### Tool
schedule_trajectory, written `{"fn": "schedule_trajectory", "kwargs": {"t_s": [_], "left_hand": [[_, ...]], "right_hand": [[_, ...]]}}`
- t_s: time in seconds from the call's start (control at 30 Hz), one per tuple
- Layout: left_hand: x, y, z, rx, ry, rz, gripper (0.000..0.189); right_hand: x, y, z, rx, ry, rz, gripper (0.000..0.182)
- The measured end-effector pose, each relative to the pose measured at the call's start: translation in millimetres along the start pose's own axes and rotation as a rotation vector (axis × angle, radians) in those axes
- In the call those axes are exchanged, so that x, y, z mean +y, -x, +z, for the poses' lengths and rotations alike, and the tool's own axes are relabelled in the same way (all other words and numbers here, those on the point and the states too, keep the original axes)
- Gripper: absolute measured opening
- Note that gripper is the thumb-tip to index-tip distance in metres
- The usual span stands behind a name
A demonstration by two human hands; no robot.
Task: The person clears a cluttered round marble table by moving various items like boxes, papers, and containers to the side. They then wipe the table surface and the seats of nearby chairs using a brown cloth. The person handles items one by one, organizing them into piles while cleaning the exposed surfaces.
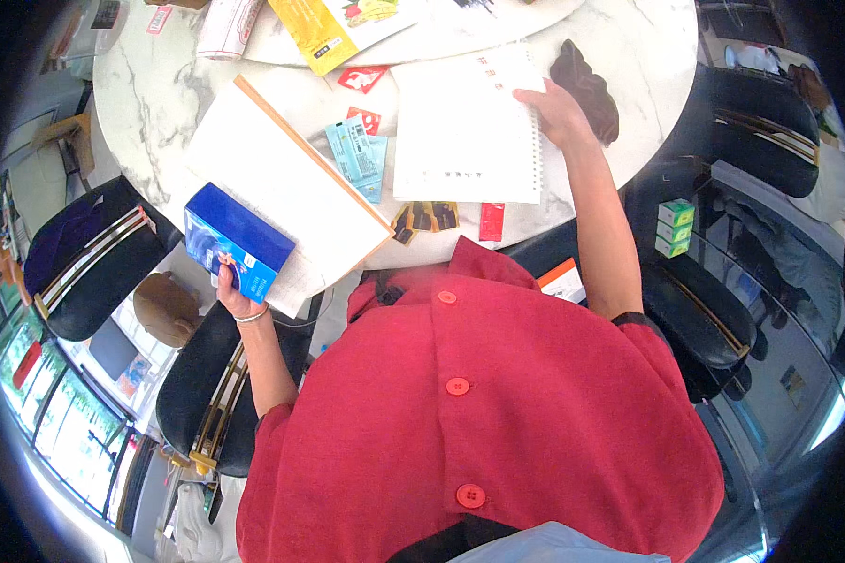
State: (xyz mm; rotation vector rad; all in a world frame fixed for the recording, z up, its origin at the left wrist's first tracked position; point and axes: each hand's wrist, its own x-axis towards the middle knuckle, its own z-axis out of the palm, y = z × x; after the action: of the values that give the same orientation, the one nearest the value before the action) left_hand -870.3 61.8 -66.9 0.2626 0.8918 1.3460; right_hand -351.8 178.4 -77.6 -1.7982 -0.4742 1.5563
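My left hand (238, 292) grips a blue cardboard box (236, 239) by its near side, at the left edge of the round table. The box overlaps a large white sheet or pad with an orange-brown edge (289, 162). My right hand (560, 116) holds the upper right edge of a white spiral-bound notebook (465, 134) with printed characters. Its wire binding runs down the right side. Whether the notebook is raised off the table I cannot tell. Between pad and notebook lie light-blue sachets (359, 155) and small red packets (364, 119).
A marble-patterned table (141, 105) carries a yellow pouch (338, 32), a dark brown irregular piece (584, 91), dark-and-gold packets (426, 218) and a red sachet (491, 222). Black chairs (204, 394) stand around. Green-and-white boxes (674, 226) are stacked on the right.
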Motion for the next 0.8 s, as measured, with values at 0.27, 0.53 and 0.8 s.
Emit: {"fn": "schedule_trajectory", "kwargs": {"t_s": [0.27, 0.53, 0.8], "left_hand": [[3, 1, 2, -0.08, 0.108, 0.021, 0.032], [-24, -8, 42, -0.18, 0.066, -0.158, 0.032], [8, 19, 33, -0.018, -0.152, -0.08, 0.028]], "right_hand": [[-3, 76, -29, -0.047, -0.079, -0.091, 0.046], [1, 134, 94, -0.2, 0.24, -0.508, 0.042], [-6, 150, 156, -0.57, 0.127, -0.471, 0.035]]}}
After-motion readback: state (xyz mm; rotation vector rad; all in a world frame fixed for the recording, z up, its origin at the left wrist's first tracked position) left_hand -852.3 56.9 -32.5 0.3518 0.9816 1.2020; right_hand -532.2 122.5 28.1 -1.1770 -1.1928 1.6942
